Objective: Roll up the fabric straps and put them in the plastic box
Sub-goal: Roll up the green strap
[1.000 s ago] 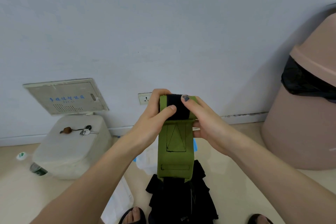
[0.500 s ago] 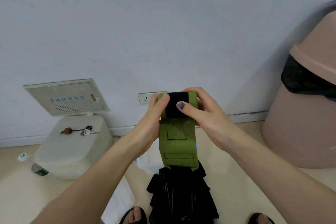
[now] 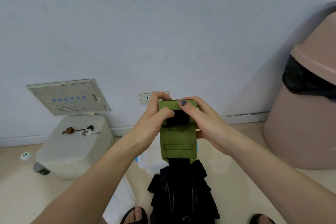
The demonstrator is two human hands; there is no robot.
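A green fabric strap [image 3: 177, 142] with a black patch near its top is held in the air before the wall, its upper end wound into a roll. My left hand [image 3: 154, 120] grips the roll's left side, thumb across the front. My right hand [image 3: 205, 120] grips the right side, thumb on top. The strap's loose green end hangs down to a pile of black fabric straps [image 3: 181, 191] on the floor. A clear plastic box [image 3: 148, 162] with blue clips sits on the floor behind the strap, mostly hidden.
A white lidded container [image 3: 72, 147] stands left, with keys [image 3: 89, 131] and a brown fob on top. A pink bin [image 3: 305, 114] with a black liner stands right. A bottle [image 3: 41, 169] lies on the floor at left. Sandalled feet [image 3: 134, 215] show at the bottom.
The roll has been turned further, so the black patch moved over its front and the hanging green length got shorter. Both hands shifted their hold on the roll.
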